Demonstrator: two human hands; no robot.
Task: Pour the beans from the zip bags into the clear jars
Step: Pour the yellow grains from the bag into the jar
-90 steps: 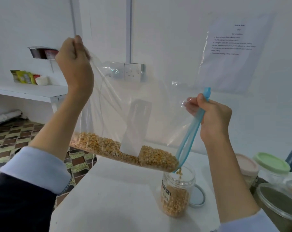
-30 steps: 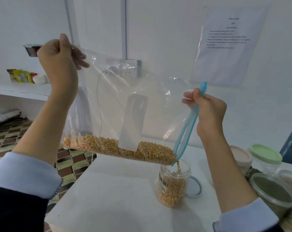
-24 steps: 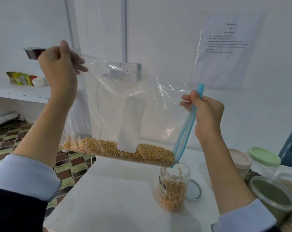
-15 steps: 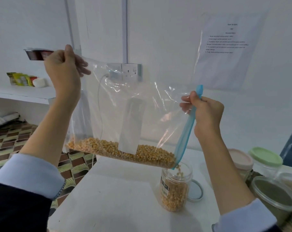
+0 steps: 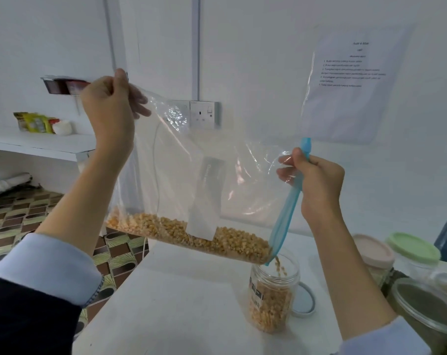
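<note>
A large clear zip bag with a blue zip strip hangs tilted over the white table. My left hand pinches its raised bottom corner at the upper left. My right hand grips the blue zip edge, lower and to the right. Yellow beans lie along the bag's low side and trickle out of the lower zip corner into an open clear jar that stands on the table. The jar is more than half full of beans.
The jar's lid lies flat just right of it. Several other containers crowd the right edge, among them a pink-lidded jar, a green-lidded jar and an open tub. The table's left edge drops to a patterned floor.
Both hands have stayed on the bag, which shifted slightly while tilted. Beans keep falling from the zip corner and the jar's level has risen a little.
</note>
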